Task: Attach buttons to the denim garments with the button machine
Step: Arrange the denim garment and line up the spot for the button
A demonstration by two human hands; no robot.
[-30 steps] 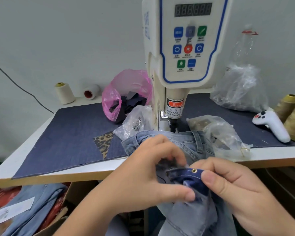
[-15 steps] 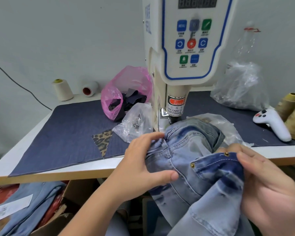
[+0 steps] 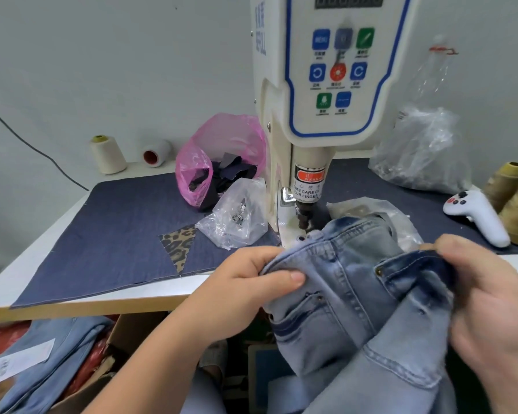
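Fingers (image 3: 284, 276) of the left hand (image 3: 243, 291) are curled round the pale waistband edge of the denim garment (image 3: 350, 294), with the thumb laid along the top of the fold. The right hand (image 3: 491, 300) is closed on the darker folded band at the garment's right, its fingertips pinching the cloth; that hand is blurred. The garment is held at the front edge of the worktop (image 3: 132, 297), its upper fold just beside the press head of the button machine (image 3: 320, 115).

Compared with half a second ago, the hands are set farther apart, the cloth between them is spread flatter, and the left hand is seen lower on the waistband. One brass rivet (image 3: 379, 271) is visible on the dark band, against two counted earlier.

On the worktop are counted one pink bag (image 3: 222, 150), three clear plastic bags (image 3: 237, 222), one white handheld controller (image 3: 476, 216), two pale thread spools (image 3: 106, 153) at the back left and two tan cones (image 3: 506, 180) at the right edge. One leopard-print patch (image 3: 178, 243) lies on the blue mat (image 3: 102, 234).
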